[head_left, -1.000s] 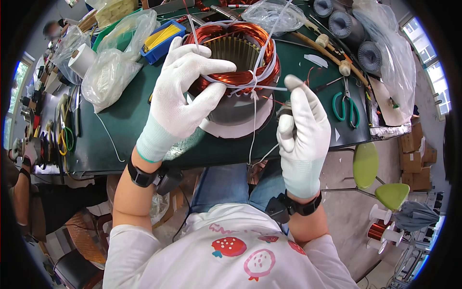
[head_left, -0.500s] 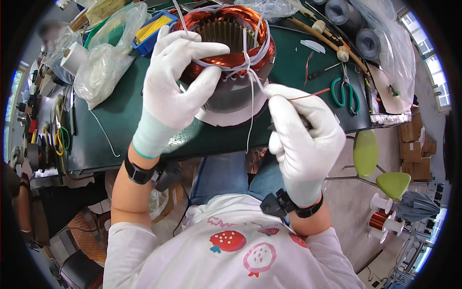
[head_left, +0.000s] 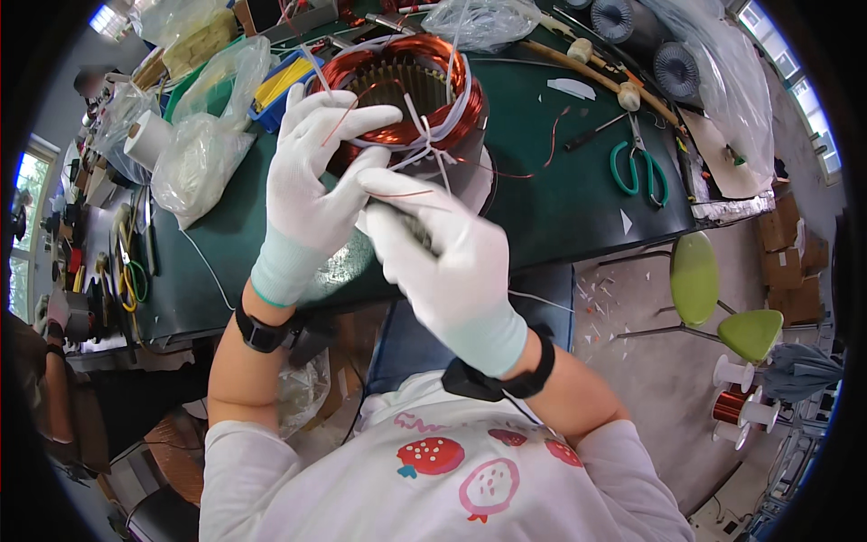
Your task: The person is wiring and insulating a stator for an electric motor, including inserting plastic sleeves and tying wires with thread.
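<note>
A stator (head_left: 474,135) with orange copper windings (head_left: 361,68) stands on the bench, white lacing cord (head_left: 452,68) looped around its coil ring. My gloved left hand (head_left: 312,172) rests against the near-left side of the windings, index finger and thumb apart. One length of cord runs up past its fingers, and a thin copper wire crosses them. My gloved right hand (head_left: 442,257) is closed, fingertips beside the left thumb, pinching cord that leads from the knot (head_left: 424,135). A reddish wire lies across its fingers. Something dark sits in its palm, too hidden to name.
Green-handled scissors (head_left: 639,172) and a dark screwdriver (head_left: 591,134) lie to the right. At left are a bagged white bundle (head_left: 199,172) and a blue tray (head_left: 275,104) of yellow strips. A wooden stick (head_left: 578,61) lies behind. Green chairs (head_left: 694,280) stand beyond the right bench edge.
My right hand has moved left, from beside the stator to my left thumb, bringing the cord with it. The stator sits slightly further left in view. My left hand has barely moved.
</note>
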{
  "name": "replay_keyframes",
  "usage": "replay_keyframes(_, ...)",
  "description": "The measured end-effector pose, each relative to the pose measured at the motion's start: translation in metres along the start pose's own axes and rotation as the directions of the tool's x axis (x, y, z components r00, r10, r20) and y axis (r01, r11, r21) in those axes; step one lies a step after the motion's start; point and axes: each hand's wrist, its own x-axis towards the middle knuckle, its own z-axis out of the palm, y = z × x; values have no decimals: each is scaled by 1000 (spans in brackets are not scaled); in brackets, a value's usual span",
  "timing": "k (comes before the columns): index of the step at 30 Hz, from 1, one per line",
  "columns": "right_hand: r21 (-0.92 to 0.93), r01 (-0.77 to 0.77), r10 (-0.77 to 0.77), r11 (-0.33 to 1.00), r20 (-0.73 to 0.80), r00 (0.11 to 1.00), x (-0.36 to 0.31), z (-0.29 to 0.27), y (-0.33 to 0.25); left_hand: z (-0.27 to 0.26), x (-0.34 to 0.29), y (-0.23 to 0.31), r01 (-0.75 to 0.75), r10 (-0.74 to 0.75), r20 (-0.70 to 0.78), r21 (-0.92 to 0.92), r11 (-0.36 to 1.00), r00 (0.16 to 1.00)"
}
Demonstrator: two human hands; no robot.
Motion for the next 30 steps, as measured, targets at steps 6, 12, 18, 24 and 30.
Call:
replay_keyframes(6, -274, 32, -50, 961, -59, 997, -65, -73, 27, -33, 1, 13, 102, -205, -258, -362, 927, 944)
replay_keyframes(12, 228, -352, 368, 908, -30, 929, -4, -105, -4, -40, 58, 84, -210, 176, 161, 224, 952, 971)
replay_keyframes(18, 507, -159, 168, 847, 28, 985, 37, -108, -12, -23, 35, 52, -172, 44, 379, 310, 935, 924)
replay_keyframes(24, 28, 66, -67, 997, 15, 998, 98, -118, -1, -8, 16, 23, -238, 213, 148, 177, 955, 966)
replay_keyframes(30, -479, 2, -61, 878, -108, 992, 70, -145, 4, -13, 17, 15, -254, 220, 201, 163, 953, 955)
